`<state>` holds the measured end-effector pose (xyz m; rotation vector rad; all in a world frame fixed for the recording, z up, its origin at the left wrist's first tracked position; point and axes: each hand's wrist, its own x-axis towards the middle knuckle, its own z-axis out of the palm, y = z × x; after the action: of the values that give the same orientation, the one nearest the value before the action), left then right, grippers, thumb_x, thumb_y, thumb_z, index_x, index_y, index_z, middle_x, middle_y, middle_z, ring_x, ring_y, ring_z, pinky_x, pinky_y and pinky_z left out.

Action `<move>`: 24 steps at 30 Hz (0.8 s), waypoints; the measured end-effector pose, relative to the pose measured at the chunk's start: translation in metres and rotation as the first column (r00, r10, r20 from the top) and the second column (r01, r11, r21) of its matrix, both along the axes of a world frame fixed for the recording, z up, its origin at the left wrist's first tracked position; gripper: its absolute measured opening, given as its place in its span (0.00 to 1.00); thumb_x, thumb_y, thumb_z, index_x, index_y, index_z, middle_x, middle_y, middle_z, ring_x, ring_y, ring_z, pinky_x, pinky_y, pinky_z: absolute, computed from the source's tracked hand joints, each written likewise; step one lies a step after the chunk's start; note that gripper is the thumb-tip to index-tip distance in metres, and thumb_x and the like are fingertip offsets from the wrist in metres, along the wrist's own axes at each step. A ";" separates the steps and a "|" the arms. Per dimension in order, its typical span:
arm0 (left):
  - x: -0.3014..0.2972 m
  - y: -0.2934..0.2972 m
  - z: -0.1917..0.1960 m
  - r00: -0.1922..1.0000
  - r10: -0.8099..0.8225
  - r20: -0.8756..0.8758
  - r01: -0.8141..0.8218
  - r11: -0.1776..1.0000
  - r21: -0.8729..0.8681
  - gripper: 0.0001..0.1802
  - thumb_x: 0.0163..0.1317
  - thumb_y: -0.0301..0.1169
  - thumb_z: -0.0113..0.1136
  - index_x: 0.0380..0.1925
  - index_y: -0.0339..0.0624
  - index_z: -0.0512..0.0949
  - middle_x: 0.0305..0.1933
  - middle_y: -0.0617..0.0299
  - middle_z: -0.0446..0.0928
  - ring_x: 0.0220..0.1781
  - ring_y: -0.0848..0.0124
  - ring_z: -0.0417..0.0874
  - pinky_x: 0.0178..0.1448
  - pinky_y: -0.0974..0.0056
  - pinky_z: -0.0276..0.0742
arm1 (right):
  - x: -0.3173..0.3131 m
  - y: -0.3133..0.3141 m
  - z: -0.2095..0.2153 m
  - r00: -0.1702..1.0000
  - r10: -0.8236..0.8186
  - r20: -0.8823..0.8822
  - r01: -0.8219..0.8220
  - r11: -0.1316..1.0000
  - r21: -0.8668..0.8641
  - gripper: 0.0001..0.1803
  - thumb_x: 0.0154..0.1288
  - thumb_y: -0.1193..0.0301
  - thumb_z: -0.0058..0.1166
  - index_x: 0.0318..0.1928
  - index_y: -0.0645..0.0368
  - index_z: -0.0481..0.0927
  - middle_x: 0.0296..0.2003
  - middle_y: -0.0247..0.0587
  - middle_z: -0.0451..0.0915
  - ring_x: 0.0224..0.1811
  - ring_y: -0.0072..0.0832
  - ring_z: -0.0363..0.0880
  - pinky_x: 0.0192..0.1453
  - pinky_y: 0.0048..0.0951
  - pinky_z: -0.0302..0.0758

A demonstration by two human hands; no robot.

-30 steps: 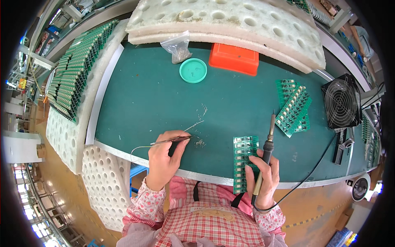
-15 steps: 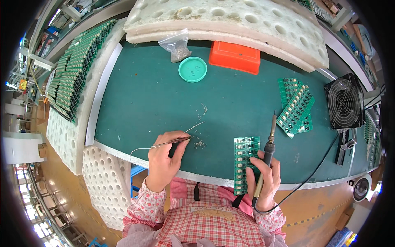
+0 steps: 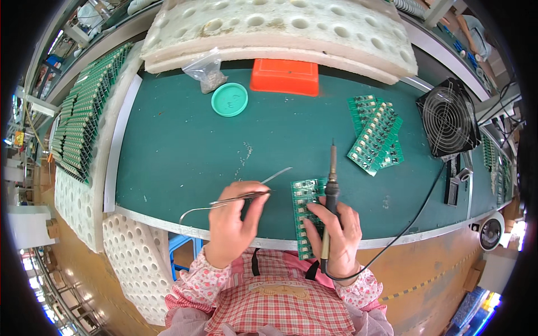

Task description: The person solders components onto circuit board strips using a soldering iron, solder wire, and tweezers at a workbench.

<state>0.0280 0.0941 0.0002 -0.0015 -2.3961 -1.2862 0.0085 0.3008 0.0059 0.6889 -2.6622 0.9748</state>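
Risk first, biggest to smallest, all placed off the green panel of small circuit boards [image 3: 306, 215] at the near edge of the dark green bench mat [image 3: 185, 145].

Burn or scorch: the black-handled soldering iron [image 3: 330, 193] stands along the panel's right edge, tip pointing away from the person and up off the mat. If the wrist drops, I'd expect the hot tip to land on the mat or on the loose stack of green circuit boards [image 3: 374, 133] up and to the right of the panel.

Cord snag: the iron's black cable [image 3: 414, 215] loops off to the right of the panel toward the black desk fan [image 3: 448, 124]; a tug there could jerk the iron.

Panel shift: it overhangs the bench edge toward the person and is only pinned by the right hand, so it could slide.

Solder miss: the thin silver solder wire [image 3: 277, 176] ends just left of the panel, clear of the tip; a poor feed angle likely means a bad joint.

Pose: left hand [image 3: 232, 224] sits left of the panel, fingers closed on metal tweezers [image 3: 244, 196] and the wire, points aimed at the panel. Right hand [image 3: 336, 235] is on the panel's near right part, fist wrapped round the iron's handle, thumb up the grip. Hands apart, panel between them.
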 end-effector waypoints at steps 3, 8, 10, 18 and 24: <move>-0.010 0.020 -0.003 0.997 -0.073 0.020 0.072 0.996 0.044 0.09 0.63 0.14 0.61 0.42 0.33 0.79 0.41 0.56 0.82 0.40 0.69 0.87 0.45 0.68 0.81 | -0.002 0.006 -0.002 1.000 0.028 -0.007 -0.028 0.999 -0.040 0.25 0.53 0.74 0.71 0.54 0.51 0.83 0.47 0.44 0.80 0.42 0.41 0.80 0.47 0.39 0.77; -0.021 0.028 -0.004 0.995 -0.095 0.013 0.095 0.995 -0.008 0.09 0.61 0.14 0.63 0.41 0.32 0.79 0.41 0.54 0.83 0.38 0.64 0.87 0.43 0.66 0.81 | -0.004 0.030 -0.002 0.997 0.057 -0.050 -0.066 0.978 -0.200 0.22 0.67 0.68 0.61 0.57 0.68 0.77 0.46 0.52 0.83 0.41 0.42 0.81 0.45 0.40 0.78; -0.024 0.026 -0.006 0.993 -0.115 -0.014 0.114 0.992 -0.060 0.09 0.60 0.14 0.64 0.40 0.32 0.79 0.41 0.53 0.83 0.38 0.62 0.86 0.42 0.65 0.81 | -0.004 0.034 -0.003 0.999 0.031 -0.022 -0.036 0.968 -0.249 0.22 0.68 0.67 0.60 0.57 0.68 0.77 0.44 0.52 0.83 0.40 0.41 0.81 0.45 0.39 0.79; -0.024 0.027 -0.010 0.993 -0.119 -0.010 0.118 0.989 -0.091 0.09 0.58 0.15 0.66 0.38 0.33 0.79 0.42 0.54 0.83 0.38 0.59 0.85 0.41 0.62 0.80 | -0.004 0.036 -0.005 0.997 -0.010 -0.081 -0.014 0.955 -0.295 0.20 0.60 0.79 0.64 0.53 0.67 0.78 0.34 0.43 0.84 0.31 0.35 0.81 0.37 0.32 0.79; -0.024 0.027 -0.008 0.994 -0.110 0.004 0.110 0.988 -0.111 0.10 0.56 0.17 0.67 0.38 0.35 0.80 0.43 0.57 0.83 0.38 0.58 0.83 0.40 0.60 0.78 | -0.001 0.034 -0.007 0.994 -0.078 -0.080 0.047 0.942 -0.331 0.20 0.55 0.85 0.66 0.49 0.65 0.80 0.30 0.40 0.83 0.28 0.33 0.80 0.34 0.31 0.78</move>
<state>0.0042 0.1214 -0.0078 -0.1697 -2.4934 -1.1973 0.0079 0.3347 -0.0011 0.5552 -2.3446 1.2950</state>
